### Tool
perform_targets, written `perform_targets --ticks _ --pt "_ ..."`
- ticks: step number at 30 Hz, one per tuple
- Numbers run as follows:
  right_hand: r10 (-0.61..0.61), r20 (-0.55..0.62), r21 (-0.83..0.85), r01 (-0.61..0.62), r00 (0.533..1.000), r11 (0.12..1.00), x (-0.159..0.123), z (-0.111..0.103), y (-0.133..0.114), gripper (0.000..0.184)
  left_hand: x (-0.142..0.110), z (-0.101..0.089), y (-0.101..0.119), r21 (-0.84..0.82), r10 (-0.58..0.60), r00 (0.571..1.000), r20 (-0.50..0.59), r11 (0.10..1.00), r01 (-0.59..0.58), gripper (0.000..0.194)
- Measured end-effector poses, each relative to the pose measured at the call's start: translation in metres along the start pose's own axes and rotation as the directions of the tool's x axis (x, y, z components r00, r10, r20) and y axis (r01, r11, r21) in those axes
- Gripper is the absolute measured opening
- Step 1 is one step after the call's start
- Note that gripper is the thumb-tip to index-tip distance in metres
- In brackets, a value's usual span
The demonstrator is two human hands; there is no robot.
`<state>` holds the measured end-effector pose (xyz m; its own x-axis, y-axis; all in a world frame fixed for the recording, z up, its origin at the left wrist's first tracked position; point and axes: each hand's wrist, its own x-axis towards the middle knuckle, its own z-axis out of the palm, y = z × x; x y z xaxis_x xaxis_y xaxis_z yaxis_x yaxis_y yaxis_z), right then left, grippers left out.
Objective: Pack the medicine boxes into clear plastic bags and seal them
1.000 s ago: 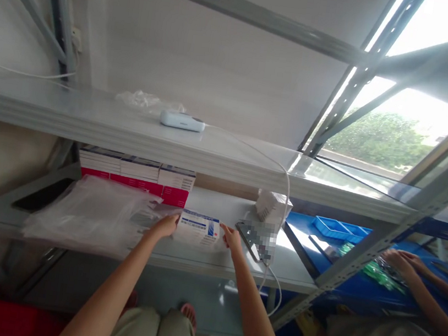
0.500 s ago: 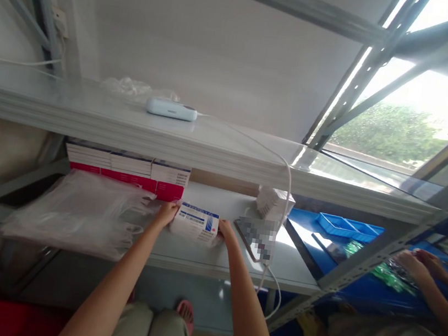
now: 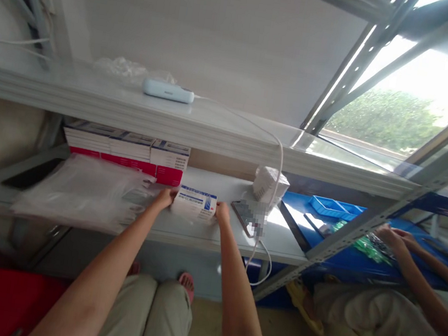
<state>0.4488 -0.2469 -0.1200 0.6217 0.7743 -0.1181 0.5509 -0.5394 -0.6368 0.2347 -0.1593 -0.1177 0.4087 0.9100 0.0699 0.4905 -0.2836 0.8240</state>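
A white box with blue bands [image 3: 194,203] sits on the lower white shelf [image 3: 215,233]. My left hand [image 3: 164,198] grips its left end and my right hand [image 3: 221,213] grips its right end, fingers closed against the sides. Just behind stands a row of white and red boxes [image 3: 126,152] under the upper shelf. A heap of clear plastic bags [image 3: 79,191] lies to the left of my left hand.
A phone [image 3: 247,219] on a white cable lies right of the box, near a small white carton [image 3: 269,184]. A pale blue device [image 3: 168,91] rests on the upper shelf. Another person's hands [image 3: 393,238] work over a blue table with blue trays [image 3: 333,207] at right.
Both hands have pushed the white box further back on the shelf, nearer the row of red and white boxes. The view has tilted slightly.
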Motion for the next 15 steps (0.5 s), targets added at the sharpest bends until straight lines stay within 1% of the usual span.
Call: perform_targets --ticks 3,5,7,8,9,11,13,15 --pt "0.016 -0.042 -0.045 -0.017 0.999 0.999 -0.012 0.006 -0.001 0.03 -0.016 -0.004 -0.001 -0.007 0.049 0.997 0.057 0.999 -0.049 0.034" --pt "0.006 -0.062 -0.064 -0.01 0.998 0.998 -0.019 0.011 0.001 0.033 -0.032 -0.008 -0.003 0.009 0.059 0.996 0.071 0.998 -0.059 0.035" --pt "-0.016 -0.071 -0.076 0.01 0.997 0.997 -0.025 0.016 0.004 0.033 -0.05 -0.014 0.0 0.137 0.086 0.996 0.012 0.987 -0.086 0.029" --pt "-0.035 -0.08 -0.08 0.029 0.996 0.996 -0.028 0.017 0.006 0.033 -0.059 -0.016 0.003 0.232 0.124 0.991 -0.043 0.966 -0.111 0.027" --pt "-0.062 -0.093 -0.082 0.055 0.994 0.995 -0.03 0.019 0.008 0.034 -0.068 -0.018 0.007 0.33 0.183 0.978 -0.103 0.933 -0.14 0.025" --pt "-0.128 -0.129 -0.074 0.119 0.983 0.99 -0.033 0.021 0.012 0.034 -0.081 -0.021 0.017 0.47 0.335 0.922 -0.193 0.856 -0.213 0.025" --pt "-0.183 -0.175 -0.053 0.177 0.967 0.983 -0.036 0.022 0.016 0.033 -0.087 -0.02 0.026 0.498 0.459 0.852 -0.253 0.816 -0.292 0.028" --pt "-0.217 -0.259 -0.028 0.217 0.941 0.976 -0.037 0.022 0.019 0.033 -0.085 -0.018 0.032 0.486 0.544 0.79 -0.284 0.792 -0.37 0.029"
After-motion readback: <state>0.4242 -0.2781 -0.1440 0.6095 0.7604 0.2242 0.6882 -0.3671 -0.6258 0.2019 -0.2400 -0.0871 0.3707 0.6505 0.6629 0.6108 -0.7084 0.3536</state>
